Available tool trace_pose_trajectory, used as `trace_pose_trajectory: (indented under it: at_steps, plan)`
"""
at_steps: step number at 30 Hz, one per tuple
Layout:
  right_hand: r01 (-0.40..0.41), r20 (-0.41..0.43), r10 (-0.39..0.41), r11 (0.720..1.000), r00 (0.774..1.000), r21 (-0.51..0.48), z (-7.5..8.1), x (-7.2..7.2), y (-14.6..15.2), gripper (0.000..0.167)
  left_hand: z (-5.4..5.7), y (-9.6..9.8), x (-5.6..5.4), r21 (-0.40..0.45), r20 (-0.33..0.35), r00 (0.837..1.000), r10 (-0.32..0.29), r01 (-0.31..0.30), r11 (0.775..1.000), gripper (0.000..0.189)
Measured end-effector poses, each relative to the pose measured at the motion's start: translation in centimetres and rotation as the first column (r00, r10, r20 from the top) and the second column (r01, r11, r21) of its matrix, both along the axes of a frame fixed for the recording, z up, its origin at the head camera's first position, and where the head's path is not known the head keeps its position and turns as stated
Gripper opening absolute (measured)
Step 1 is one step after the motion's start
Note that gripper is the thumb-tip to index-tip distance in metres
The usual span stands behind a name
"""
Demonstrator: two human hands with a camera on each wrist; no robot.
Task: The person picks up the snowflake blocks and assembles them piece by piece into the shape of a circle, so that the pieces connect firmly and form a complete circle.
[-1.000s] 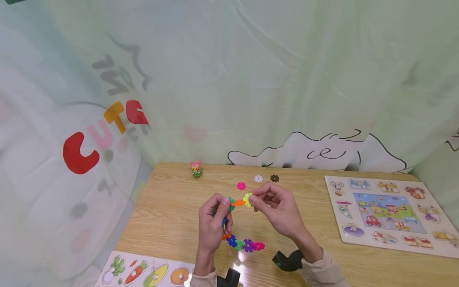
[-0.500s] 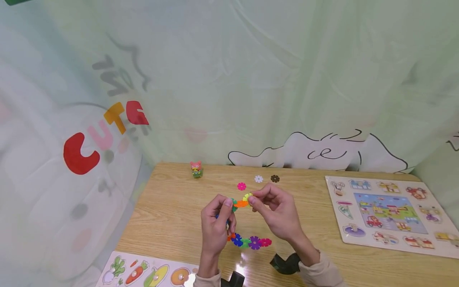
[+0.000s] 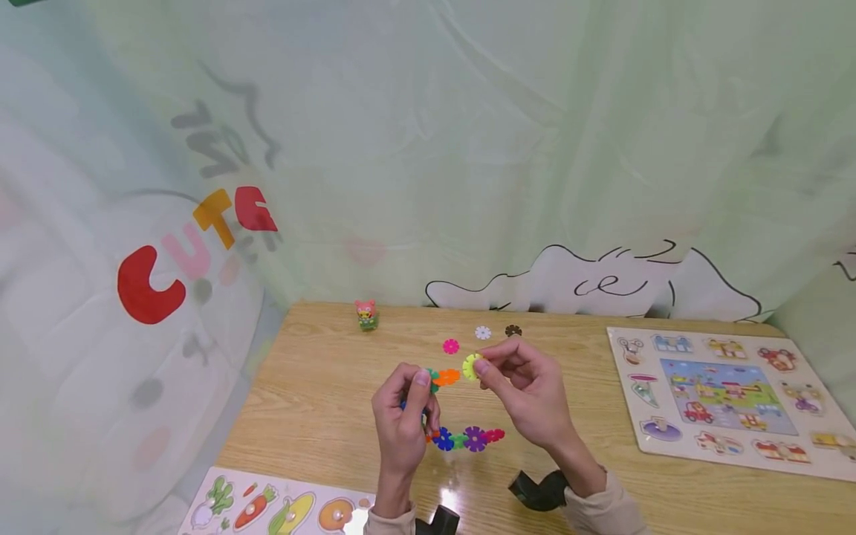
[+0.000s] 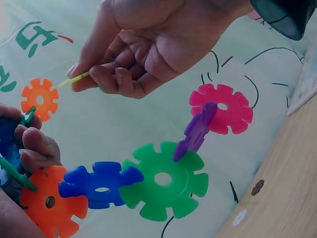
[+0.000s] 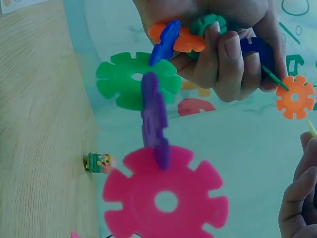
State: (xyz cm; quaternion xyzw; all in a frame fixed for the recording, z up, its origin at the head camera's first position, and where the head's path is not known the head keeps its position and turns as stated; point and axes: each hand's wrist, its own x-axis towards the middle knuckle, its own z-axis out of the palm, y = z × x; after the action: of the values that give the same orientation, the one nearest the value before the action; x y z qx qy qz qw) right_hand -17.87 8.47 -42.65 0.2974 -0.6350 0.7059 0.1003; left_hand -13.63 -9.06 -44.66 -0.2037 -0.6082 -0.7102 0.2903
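My left hand (image 3: 400, 413) grips a chain of slotted plastic flower discs by its blue and green part, which the fingers partly hide. From the top of the chain an orange disc (image 3: 447, 377) sticks out toward the right. The other end hangs below the hand: blue (image 4: 101, 186), green (image 4: 163, 179), purple (image 3: 475, 438) and pink (image 4: 221, 109) discs, slotted into each other. Between thumb and fingertips, my right hand (image 3: 528, 394) pinches a yellow disc (image 3: 471, 366). A small gap separates it from the orange disc; in the left wrist view it appears nearly edge-on (image 4: 74, 80).
Loose pink (image 3: 451, 347), white (image 3: 483, 333) and brown (image 3: 513, 331) discs lie on the wooden table (image 3: 314, 386) beyond the hands. A small toy figure (image 3: 365, 316) stands at the back left. Picture puzzle boards lie at right (image 3: 725, 397) and front left (image 3: 270, 509).
The yellow disc, overlapping the orange one half a second ago, has come away to the right with my right hand. My left hand keeps its grip; the hanging chain has swung slightly.
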Motion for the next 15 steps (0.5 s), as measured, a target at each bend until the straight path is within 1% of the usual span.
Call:
trace_pose_trajectory:
  at_steps: [3, 6, 10, 15]
  plan:
    - [-0.024, 0.002, 0.024, 1.000, 1.000, 0.009, 0.19, 0.14, 0.08, 0.019, 0.09, 0.05, 0.02, -0.016, -0.003, 1.000, 0.000, 0.000, 1.000, 0.024]
    - [-0.034, -0.016, 0.034, 0.999, 0.999, 0.012, 0.17, 0.23, 0.04, 0.019, 0.15, 0.14, 0.10, -0.029, 0.003, 1.000, 0.000, 0.000, 1.000, 0.024]
    - [-0.004, -0.045, 0.004, 1.000, 0.999, 0.021, 0.11, 0.32, -0.01, 0.020, 0.17, 0.29, 0.26, -0.038, 0.019, 1.000, 0.010, -0.009, 0.999, 0.024]
    - [0.044, -0.012, -0.043, 0.995, 0.999, 0.089, 0.18, 0.63, -0.09, 0.019, 0.06, 0.42, 0.33, -0.038, 0.028, 1.000, 0.008, -0.007, 0.999, 0.023]
